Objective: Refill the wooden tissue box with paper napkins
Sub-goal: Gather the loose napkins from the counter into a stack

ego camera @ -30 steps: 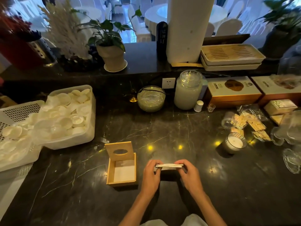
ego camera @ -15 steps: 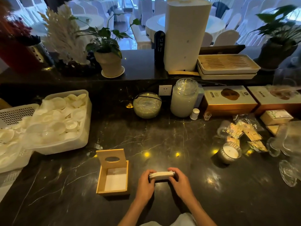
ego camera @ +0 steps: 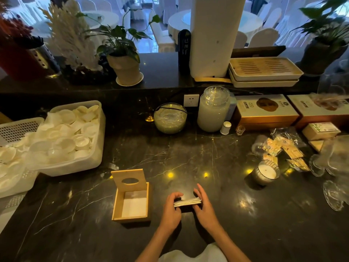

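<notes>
A small stack of white paper napkins point(ego camera: 188, 202) is held edge-on between my two hands just above the dark marble counter. My left hand point(ego camera: 171, 210) grips its left end, and my right hand point(ego camera: 204, 206) presses its right end with the fingers stretched forward. The wooden tissue box point(ego camera: 116, 207) stands open to the left of my hands, a hand's width away. Its lid point(ego camera: 129, 178), with an oval slot, leans upright at the box's far edge. Something white lies on the box's bottom.
A white tub point(ego camera: 98, 148) of small white dishes and a slotted basket point(ego camera: 13, 129) sit at the left. A glass bowl point(ego camera: 170, 118) and a jar point(ego camera: 214, 110) stand at the back. A candle glass point(ego camera: 266, 172), packets point(ego camera: 283, 150) and glassware point(ego camera: 334, 178) crowd the right.
The napkin stack has tilted and its layers have fanned slightly. My right hand's fingers have straightened forward along the stack. The camera has dipped, so everything sits lower in view.
</notes>
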Motion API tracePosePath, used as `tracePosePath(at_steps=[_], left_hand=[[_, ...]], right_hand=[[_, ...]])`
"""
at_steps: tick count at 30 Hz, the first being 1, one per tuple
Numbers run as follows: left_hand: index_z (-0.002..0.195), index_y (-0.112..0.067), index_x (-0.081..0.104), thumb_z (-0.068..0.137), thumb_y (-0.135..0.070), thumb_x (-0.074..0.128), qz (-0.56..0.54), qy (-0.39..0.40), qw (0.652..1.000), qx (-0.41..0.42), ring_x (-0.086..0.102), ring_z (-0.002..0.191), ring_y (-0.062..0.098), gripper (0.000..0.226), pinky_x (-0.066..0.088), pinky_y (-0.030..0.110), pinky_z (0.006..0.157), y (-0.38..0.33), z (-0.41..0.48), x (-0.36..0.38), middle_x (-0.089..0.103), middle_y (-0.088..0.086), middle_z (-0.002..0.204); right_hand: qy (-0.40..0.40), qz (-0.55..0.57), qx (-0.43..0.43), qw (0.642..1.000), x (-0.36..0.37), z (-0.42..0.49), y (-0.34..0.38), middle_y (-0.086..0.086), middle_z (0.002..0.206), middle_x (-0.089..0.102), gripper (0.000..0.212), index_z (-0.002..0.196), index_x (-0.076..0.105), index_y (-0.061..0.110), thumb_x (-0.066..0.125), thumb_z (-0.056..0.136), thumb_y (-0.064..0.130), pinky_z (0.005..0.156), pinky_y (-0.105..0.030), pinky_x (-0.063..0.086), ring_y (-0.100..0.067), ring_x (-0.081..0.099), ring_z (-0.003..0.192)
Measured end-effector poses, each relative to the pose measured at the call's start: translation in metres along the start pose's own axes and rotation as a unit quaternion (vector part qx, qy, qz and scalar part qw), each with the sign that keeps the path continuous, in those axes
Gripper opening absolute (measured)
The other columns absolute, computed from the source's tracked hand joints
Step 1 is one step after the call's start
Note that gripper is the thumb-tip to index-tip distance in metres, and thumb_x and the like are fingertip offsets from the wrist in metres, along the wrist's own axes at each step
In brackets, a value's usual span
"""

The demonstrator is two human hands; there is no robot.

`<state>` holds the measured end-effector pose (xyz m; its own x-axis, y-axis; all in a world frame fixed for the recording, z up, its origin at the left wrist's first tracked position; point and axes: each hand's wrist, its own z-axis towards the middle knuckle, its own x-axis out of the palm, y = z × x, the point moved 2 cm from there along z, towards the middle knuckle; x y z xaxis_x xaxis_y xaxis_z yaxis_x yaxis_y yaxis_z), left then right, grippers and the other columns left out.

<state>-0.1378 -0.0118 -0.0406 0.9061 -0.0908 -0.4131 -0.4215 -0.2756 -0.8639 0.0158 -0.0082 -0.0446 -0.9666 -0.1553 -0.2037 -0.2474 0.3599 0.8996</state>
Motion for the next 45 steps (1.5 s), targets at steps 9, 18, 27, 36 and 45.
tracePosePath(at_steps=[9,18,27,36,45], left_hand=[[0.131,-0.017,0.051,0.082,0.021,0.046,-0.044,0.031,0.998,-0.017,0.046,0.124,0.006,0.062,0.039,-0.002,0.086,-0.003,0.004,0.000,0.050,-0.001,0.131],[0.106,-0.017,0.062,0.093,0.005,0.054,-0.053,-0.009,0.999,-0.010,0.060,0.100,0.005,0.026,0.048,0.009,0.085,-0.010,0.003,-0.008,0.063,0.001,0.107],[0.108,-0.019,0.066,0.095,-0.007,0.059,-0.016,-0.002,1.000,-0.002,0.062,0.100,0.004,0.019,0.048,0.006,0.081,-0.005,0.002,-0.016,0.066,-0.008,0.103],[0.120,-0.009,0.056,0.098,-0.009,0.055,-0.097,0.084,0.986,-0.107,0.062,0.112,0.021,0.022,0.062,0.029,0.074,-0.010,0.012,-0.026,0.062,0.008,0.121],[0.114,-0.024,0.062,0.096,-0.024,0.057,0.067,0.181,0.981,0.010,0.063,0.100,0.014,0.019,0.060,0.034,0.082,-0.023,0.009,-0.038,0.063,0.002,0.108]], right_hand=[[0.025,0.017,-0.015,0.999,0.005,-0.001,0.005,0.010,0.152,0.024,0.086,0.155,0.007,0.037,0.047,0.094,-0.009,0.114,-0.028,0.022,-0.007,0.016,0.145],[-0.057,-0.017,-0.051,0.997,-0.005,0.002,0.007,0.003,0.102,0.069,0.026,0.100,0.065,0.027,0.060,0.092,0.002,0.090,-0.026,0.052,-0.005,0.064,0.099],[-0.050,-0.058,-0.052,0.996,-0.017,0.001,0.005,0.007,0.099,0.070,0.019,0.104,0.068,0.022,0.061,0.093,0.007,0.080,-0.009,0.049,0.004,0.062,0.096],[0.021,0.042,0.086,0.995,-0.031,0.002,0.015,-0.002,0.105,0.071,0.023,0.118,0.063,0.014,0.060,0.095,0.013,0.076,-0.024,0.057,-0.012,0.068,0.097],[0.173,-0.173,0.017,0.970,-0.031,0.002,0.040,0.011,0.112,0.064,0.031,0.119,0.062,0.034,0.067,0.090,0.025,0.083,-0.024,0.054,-0.005,0.061,0.103]])
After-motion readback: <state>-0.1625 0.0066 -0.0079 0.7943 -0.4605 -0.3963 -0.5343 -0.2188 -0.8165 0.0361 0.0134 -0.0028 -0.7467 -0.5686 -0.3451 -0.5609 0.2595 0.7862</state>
